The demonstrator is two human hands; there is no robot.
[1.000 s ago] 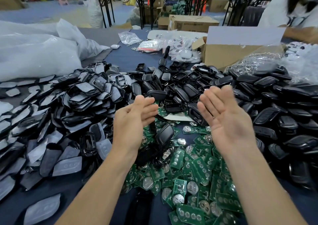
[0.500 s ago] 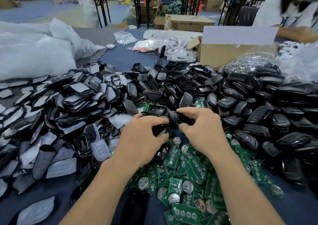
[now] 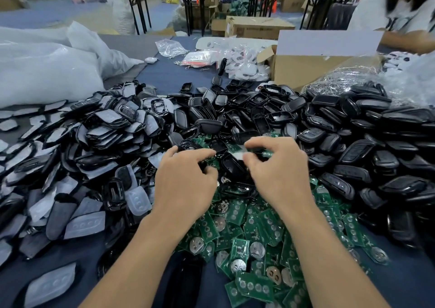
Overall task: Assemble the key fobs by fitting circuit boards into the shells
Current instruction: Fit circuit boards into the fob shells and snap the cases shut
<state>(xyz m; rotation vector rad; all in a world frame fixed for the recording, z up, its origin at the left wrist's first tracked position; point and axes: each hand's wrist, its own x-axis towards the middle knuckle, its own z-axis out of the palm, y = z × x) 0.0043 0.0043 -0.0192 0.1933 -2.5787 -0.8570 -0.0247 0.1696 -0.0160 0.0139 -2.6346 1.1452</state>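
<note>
My left hand (image 3: 186, 183) and my right hand (image 3: 280, 176) hover side by side over the middle of the piles. The fingers of my left hand curl around a small black shell piece (image 3: 203, 165), mostly hidden under them. Between finger and thumb my right hand pinches a green circuit board (image 3: 267, 153), seen edge-on. An open black shell (image 3: 231, 166) lies between the two hands. Green circuit boards (image 3: 254, 232) with round coin cells are heaped under my wrists. Black shell halves (image 3: 254, 110) are piled beyond my hands.
Grey rubber button pads (image 3: 84, 223) and black frames cover the left side. Closed black fobs (image 3: 376, 143) are heaped at the right. A cardboard box (image 3: 306, 70) and white plastic bags (image 3: 47, 72) stand at the back. A person's arm (image 3: 409, 41) rests at the far right.
One second ago both hands were open and raised, palms facing each other. They dropped onto the pile, curled their fingers and took hold of parts; now they sit slightly nearer me.
</note>
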